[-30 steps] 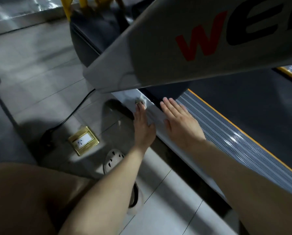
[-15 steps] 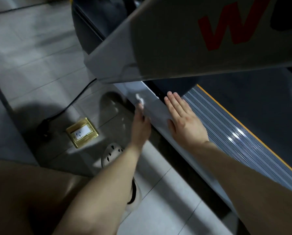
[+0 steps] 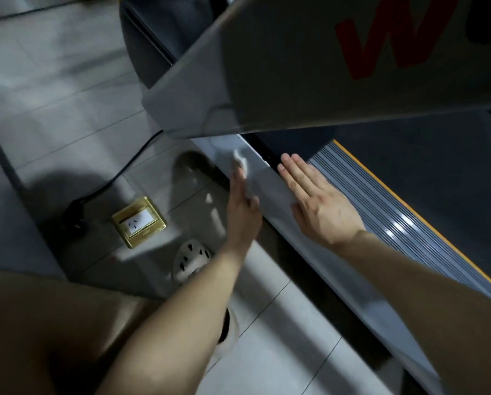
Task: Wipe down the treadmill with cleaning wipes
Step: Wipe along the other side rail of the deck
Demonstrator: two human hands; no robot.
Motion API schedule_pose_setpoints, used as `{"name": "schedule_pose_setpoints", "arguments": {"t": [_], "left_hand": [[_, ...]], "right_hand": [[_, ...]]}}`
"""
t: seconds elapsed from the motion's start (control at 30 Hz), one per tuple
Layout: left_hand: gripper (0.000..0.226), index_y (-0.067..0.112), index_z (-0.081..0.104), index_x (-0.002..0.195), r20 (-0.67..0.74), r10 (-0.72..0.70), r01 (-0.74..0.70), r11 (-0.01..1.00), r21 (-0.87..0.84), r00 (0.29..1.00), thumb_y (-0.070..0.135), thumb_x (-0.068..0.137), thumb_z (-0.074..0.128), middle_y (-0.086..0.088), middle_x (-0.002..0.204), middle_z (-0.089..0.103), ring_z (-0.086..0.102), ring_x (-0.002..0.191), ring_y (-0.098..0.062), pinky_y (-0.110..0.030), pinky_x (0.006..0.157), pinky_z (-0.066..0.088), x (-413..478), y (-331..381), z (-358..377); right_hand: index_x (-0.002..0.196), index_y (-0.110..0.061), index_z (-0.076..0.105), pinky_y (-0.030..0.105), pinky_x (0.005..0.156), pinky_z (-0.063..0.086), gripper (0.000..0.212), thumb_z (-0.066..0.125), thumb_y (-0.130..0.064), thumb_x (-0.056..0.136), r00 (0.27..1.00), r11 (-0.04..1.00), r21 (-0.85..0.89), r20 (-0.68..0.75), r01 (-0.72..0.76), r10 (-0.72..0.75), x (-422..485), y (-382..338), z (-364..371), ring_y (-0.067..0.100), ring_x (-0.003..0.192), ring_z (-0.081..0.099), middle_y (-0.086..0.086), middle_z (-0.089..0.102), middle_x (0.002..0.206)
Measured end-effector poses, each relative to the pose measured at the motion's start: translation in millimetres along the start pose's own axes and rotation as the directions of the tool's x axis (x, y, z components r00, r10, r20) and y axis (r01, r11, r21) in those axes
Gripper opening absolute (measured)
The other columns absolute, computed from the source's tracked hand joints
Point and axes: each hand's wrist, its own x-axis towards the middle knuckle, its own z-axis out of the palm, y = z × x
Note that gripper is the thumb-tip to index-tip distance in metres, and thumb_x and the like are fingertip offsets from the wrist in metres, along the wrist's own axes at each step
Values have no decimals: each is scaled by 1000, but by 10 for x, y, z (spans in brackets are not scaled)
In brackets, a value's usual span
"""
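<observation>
Straight-fingered left hand (image 3: pixel 242 208) presses white wipe (image 3: pixel 240 161) against treadmill side rail (image 3: pixel 271 191); right hand (image 3: pixel 321 208) rests flat just beside.

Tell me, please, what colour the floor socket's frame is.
Brass-gold; the floor socket shows best in the head view.

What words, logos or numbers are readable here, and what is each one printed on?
"W", in red, on the grey treadmill panel.
A dark letter beside it is cut off by the picture's edge: unreadable.
Brass floor socket: any marking is too small and blurred to read.
</observation>
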Motion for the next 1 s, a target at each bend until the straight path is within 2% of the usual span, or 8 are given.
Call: {"name": "schedule_pose_setpoints", "arguments": {"t": [0.13,0.27,0.33,0.5,0.67,0.77,0.87,1.0], "left_hand": [[67,44,14,171,-11,-263,263,964,-27,965,42,109,38,7,176,29,41,156,-25,-44,122,43,648,-70,-403],[75,18,15,173,-92,-109,105,993,-46,990,13,100,35,-3,181,13,18,166,-22,-52,133,23,14,386,67],[78,5,16,171,-42,34,-35,999,-25,999,-3,97,40,-11,181,6,11,167,-24,-49,134,21,-516,606,353],[88,-1,10,170,67,123,-125,992,25,990,-16,89,42,-17,180,1,6,168,-29,-49,135,18,-395,350,265],[85,20,-3,173,101,-182,167,976,137,978,7,105,46,-17,177,20,33,159,-39,-58,125,34,251,82,-156],[80,-5,-1,168,126,-99,91,994,63,987,2,102,43,-22,178,1,4,167,-30,-49,135,11,-538,360,343],[89,-10,-2,165,306,-63,70,997,-14,950,48,109,35,-22,178,-7,-6,167,-25,-38,136,2,-1561,611,765],[86,-10,-3,165,296,-68,77,997,-21,953,6,93,40,-23,177,-7,-6,167,-31,-45,136,2,-1433,722,760]], "right_hand": [[169,-6,17,48,133,20,82,59,-6,98,1000,998,57,0,2,-2,1,21,8,23,166,4,9,8,178],[168,-4,21,49,132,22,83,60,-4,94,1000,995,97,-2,-5,5,7,43,6,24,166,6,10,11,178],[167,-3,22,49,132,23,82,60,-9,96,1000,995,104,-2,0,1,5,48,0,24,165,7,11,12,178],[167,-3,23,48,133,20,79,55,-18,96,1000,994,105,25,6,-9,26,52,-7,26,165,9,12,14,177],[168,-7,24,46,134,16,80,59,-18,97,998,997,47,36,-56,54,-185,-30,-135,22,165,10,8,14,178],[168,-9,24,49,133,16,78,57,-21,99,990,991,29,58,-133,131,-703,-29,-301,20,165,7,6,12,178],[169,-12,22,52,132,16,79,60,-23,102,971,975,-11,86,-224,224,-1343,-51,-363,19,165,5,3,11,178],[171,-20,16,51,132,19,80,59,-27,104,944,954,-9,144,-298,297,-1996,27,-447,18,165,6,-2,9,179]]}}
